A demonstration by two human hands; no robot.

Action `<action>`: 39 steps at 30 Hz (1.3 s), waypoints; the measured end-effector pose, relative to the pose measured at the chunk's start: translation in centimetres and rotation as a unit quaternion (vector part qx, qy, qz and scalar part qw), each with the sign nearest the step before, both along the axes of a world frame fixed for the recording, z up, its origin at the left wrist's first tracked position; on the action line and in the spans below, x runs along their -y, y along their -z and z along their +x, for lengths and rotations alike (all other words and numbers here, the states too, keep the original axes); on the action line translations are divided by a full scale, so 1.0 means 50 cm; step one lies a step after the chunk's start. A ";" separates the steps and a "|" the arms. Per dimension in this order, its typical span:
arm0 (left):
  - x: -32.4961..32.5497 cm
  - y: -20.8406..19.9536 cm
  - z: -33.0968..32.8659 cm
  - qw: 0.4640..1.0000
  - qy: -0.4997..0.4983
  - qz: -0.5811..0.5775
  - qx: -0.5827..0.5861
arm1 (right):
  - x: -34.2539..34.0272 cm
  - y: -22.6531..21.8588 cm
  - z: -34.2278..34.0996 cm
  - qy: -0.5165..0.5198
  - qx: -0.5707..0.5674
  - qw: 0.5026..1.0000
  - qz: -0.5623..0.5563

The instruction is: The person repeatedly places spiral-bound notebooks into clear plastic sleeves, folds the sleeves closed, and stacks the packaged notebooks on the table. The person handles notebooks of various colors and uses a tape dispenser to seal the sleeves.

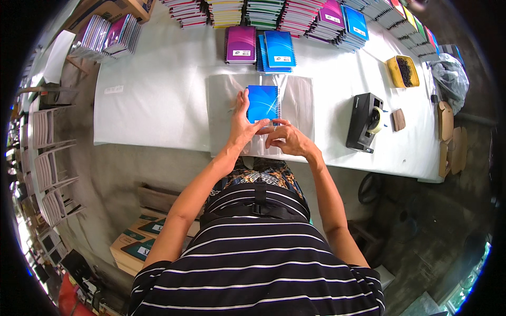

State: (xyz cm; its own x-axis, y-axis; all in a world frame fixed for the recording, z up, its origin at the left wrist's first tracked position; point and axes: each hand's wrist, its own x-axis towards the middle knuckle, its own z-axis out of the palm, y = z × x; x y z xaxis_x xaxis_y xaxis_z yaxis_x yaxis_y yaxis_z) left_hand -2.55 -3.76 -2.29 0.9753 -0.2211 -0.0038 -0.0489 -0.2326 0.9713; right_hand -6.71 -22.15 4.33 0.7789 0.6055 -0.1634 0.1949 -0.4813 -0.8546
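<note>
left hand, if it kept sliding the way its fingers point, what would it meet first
Probably the purple notebook farther up the table; the left hand points up along the blue notebook's left edge, though depth is unclear.

Notebook (262,103) lies on plastic sheet (298,100), mid worktop (158,100), near front edge. Left hand (241,129) on notebook's left side; right hand (287,138) at its near edge, just right of left hand. Two notebook piles (259,48) behind sheet. Long row of stacks (295,13) along far edge. Tape dispenser (365,122) right of sheet; tray (403,71) behind dispenser. Boxes (138,245) on floor, lower left.
</note>
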 end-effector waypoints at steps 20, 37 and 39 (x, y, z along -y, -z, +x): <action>-0.003 0.022 -0.020 0.990 -0.032 -0.108 -0.085 | -0.016 0.000 0.322 0.197 0.383 0.901 0.057; -0.141 0.036 -0.083 0.821 -0.086 0.550 0.129 | -0.008 0.054 0.027 0.100 0.323 0.935 -0.102; -0.134 0.036 -0.083 0.815 -0.068 0.563 0.117 | -0.009 0.049 0.028 0.095 0.328 0.935 -0.096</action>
